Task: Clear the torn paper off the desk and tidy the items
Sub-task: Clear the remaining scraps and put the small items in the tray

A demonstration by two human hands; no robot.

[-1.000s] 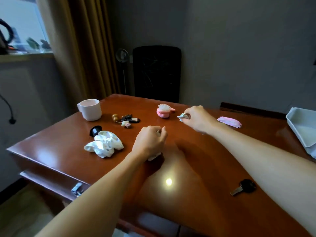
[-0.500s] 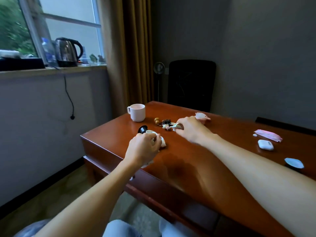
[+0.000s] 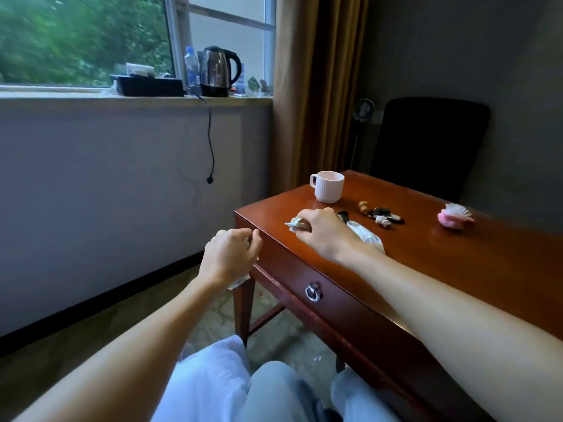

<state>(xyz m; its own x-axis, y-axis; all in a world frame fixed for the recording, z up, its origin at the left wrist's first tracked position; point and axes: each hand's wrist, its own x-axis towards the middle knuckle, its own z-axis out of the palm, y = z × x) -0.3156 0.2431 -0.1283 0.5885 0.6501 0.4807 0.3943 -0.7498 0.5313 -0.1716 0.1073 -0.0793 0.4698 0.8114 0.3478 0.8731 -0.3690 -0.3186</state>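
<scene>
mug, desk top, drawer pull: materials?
Mug: looks like glazed ceramic, pale pink, with a ribbed wall and soft sheen. Desk: reddish wood or veneer, glossy lacquer; it mirrors the light. Drawer pull: polished metal ring, probably chrome-plated, judging by bright highlights.

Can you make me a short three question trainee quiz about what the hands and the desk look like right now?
1. True or false: the right hand pinches torn paper above the desk.
2. Where is the left hand? A over the desk's middle, B off its left corner, C on the mug.
3. Which pink item lies farthest right on the desk?

Key: 1 true. 2 B; it is closed on paper scraps. 3 the small pink brush.
</scene>
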